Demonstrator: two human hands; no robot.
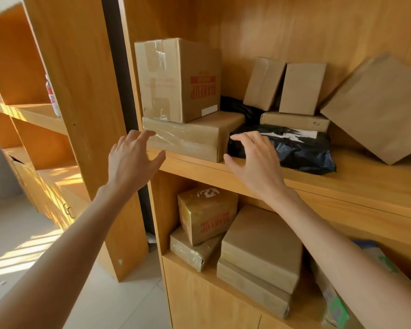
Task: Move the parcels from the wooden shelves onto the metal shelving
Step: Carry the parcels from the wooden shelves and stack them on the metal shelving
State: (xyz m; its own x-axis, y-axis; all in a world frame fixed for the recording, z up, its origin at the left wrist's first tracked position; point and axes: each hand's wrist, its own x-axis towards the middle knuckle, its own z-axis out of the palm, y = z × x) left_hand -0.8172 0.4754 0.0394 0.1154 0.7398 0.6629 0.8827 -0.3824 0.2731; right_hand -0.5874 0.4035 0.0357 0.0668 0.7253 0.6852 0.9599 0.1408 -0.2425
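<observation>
Reaching toward the upper wooden shelf (294,184), both bare hands hold their fingers spread and grip nothing. The left hand (132,160) hovers at the left end of a flat brown tape-wrapped cardboard parcel (188,138); the right hand (254,160) hovers at its right end, in front of a black plastic mailer bag (301,150). A tall brown cardboard box (176,79) sits on the flat parcel.

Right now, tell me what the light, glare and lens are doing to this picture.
Head view: warm sunlight stripes the floor and the left shelves; glare washes the wooden back panel; tape on the flat box glints; the wide lens bends the shelf edges; both open hands look sharp, while the far-right parcels blur.
</observation>
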